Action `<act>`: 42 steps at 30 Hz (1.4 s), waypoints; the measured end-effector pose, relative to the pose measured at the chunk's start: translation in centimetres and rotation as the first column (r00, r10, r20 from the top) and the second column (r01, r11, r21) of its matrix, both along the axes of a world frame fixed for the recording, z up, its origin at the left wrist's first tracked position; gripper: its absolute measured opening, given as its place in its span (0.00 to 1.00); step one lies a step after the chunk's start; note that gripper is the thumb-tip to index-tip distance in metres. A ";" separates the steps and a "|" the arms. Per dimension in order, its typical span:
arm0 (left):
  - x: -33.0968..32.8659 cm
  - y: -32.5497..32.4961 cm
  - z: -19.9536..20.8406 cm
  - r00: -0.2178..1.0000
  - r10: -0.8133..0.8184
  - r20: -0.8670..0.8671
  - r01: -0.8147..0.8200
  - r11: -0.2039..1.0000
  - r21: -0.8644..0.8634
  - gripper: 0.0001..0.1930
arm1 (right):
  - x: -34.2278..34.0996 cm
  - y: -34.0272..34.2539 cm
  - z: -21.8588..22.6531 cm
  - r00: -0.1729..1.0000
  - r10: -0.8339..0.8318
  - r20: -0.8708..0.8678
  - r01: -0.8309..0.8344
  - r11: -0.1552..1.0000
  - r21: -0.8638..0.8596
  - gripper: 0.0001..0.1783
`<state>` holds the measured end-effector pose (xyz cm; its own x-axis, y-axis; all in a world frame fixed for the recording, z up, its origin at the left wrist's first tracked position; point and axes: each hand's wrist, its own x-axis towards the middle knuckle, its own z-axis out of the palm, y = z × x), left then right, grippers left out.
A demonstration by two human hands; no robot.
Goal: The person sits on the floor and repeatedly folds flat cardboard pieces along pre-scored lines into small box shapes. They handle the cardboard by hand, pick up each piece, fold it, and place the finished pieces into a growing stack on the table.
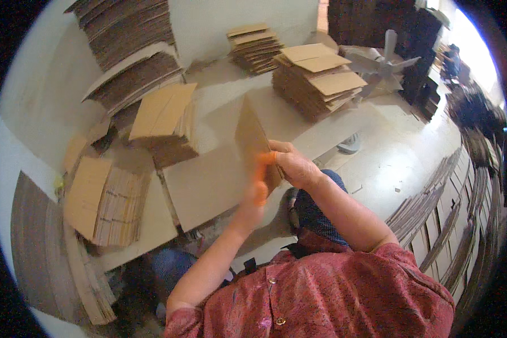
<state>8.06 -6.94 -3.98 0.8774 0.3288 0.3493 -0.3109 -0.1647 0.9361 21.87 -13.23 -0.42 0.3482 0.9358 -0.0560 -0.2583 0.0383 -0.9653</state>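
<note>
A brown cardboard piece stands on edge above the table in front of me, seen nearly edge-on. My right hand grips its right edge, with the thumb on the near side and the fingers behind it. On the left face of the cardboard is my left hand, smeared by motion. Orange coverings show on its fingers. Whether those fingers hold the cardboard or only touch it cannot be made out.
Pale work table lies beneath my hands. Cardboard stacks stand at the back right, far middle, left and near left. A fan stands beyond the table. More flat cardboard leans at the right.
</note>
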 end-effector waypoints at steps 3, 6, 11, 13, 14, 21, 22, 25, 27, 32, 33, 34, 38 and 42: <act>-0.3 -0.2 0.5 0.999 0.008 0.031 -0.005 0.995 -0.102 0.37 | 1.3 -1.8 1.3 0.942 -0.112 0.318 0.123 0.992 -0.015 0.16; -2.4 1.5 0.5 0.968 0.245 -0.049 -0.219 0.926 0.307 0.32 | 1.0 -3.6 5.8 0.804 -0.392 0.447 0.193 0.883 0.428 0.19; -5.5 8.6 3.8 0.808 0.588 0.048 -0.455 0.569 0.684 0.29 | 6.6 -3.7 13.1 -0.100 -0.653 0.751 0.270 0.708 0.652 0.26; -5.4 12.0 5.3 0.722 0.680 0.124 -0.505 0.395 0.767 0.29 | 11.4 -1.4 12.7 -0.361 -0.546 0.756 0.282 0.709 0.646 0.28; -5.0 13.8 5.9 0.686 0.708 0.169 -0.515 0.308 0.800 0.29 | 13.8 -0.5 11.9 -0.427 -0.452 0.783 0.344 0.720 0.603 0.29; -4.4 22.6 8.1 0.698 0.716 -0.001 -0.165 0.162 0.973 0.26 | 21.7 2.5 3.3 -0.128 0.197 0.972 0.586 0.806 -0.086 0.18; -4.5 23.5 8.3 0.694 0.716 -0.072 -0.182 0.271 0.945 0.25 | 21.4 2.9 3.4 -0.130 0.159 0.979 0.569 0.820 -0.058 0.19; -3.8 23.4 9.4 0.696 0.700 -0.157 -0.126 0.335 0.934 0.21 | 20.2 1.3 3.4 -0.299 -0.021 0.954 0.595 0.778 0.203 0.21; -3.4 23.7 8.6 0.714 0.688 -0.125 -0.162 0.337 0.927 0.21 | 20.8 0.0 2.4 -0.629 -0.231 0.742 0.497 0.615 0.612 0.24; -3.9 23.8 8.5 0.707 0.707 0.006 -0.155 0.147 0.977 0.23 | 24.0 -7.0 -0.6 0.182 -0.925 0.333 0.872 0.309 0.381 0.34; -3.6 23.4 8.6 0.678 0.735 -0.010 -0.152 0.153 0.976 0.23 | 23.5 -7.5 -1.9 0.348 -0.925 0.151 0.898 0.375 0.232 0.41; -3.5 23.3 8.6 0.647 0.762 -0.030 -0.146 0.161 0.976 0.24 | 22.0 -7.7 -2.8 0.470 -0.880 -0.061 0.881 0.465 0.088 0.49; -3.7 23.5 8.1 0.664 0.748 0.002 -0.140 0.121 0.983 0.24 | 24.2 -5.9 -7.6 0.389 -0.784 -0.483 0.793 0.552 -0.257 0.64; -4.1 24.1 7.9 0.716 0.698 0.032 -0.154 0.114 0.981 0.24 | 25.4 -1.2 -8.0 0.750 -0.474 -0.462 0.601 0.780 0.176 0.51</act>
